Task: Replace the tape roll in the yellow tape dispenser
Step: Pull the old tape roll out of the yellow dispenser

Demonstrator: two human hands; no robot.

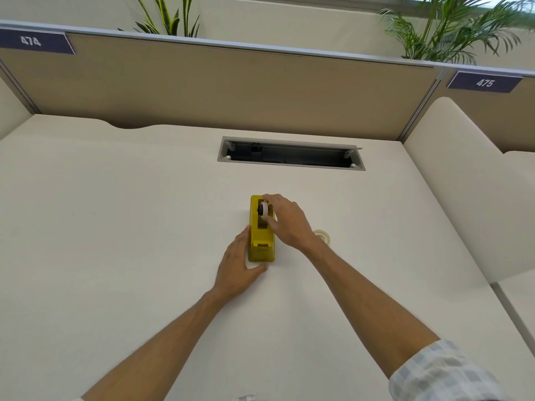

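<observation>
The yellow tape dispenser (261, 244) stands on the white desk (115, 227), its cutter end toward me. In its slot sits a white tape roll on a black hub (263, 210). My right hand (286, 221) reaches over the dispenser from the right, with thumb and fingers pinched on that roll. My left hand (238, 264) lies flat against the dispenser's left side and front corner, bracing it. A second, clear tape roll (323, 235) lies flat on the desk just right of my right wrist, partly hidden by it.
An open cable tray slot (291, 154) is cut into the desk behind the dispenser. A beige partition (231, 88) with labels 474 and 475 closes the back. A low divider (463, 183) borders the right side. Plants stand behind the partition.
</observation>
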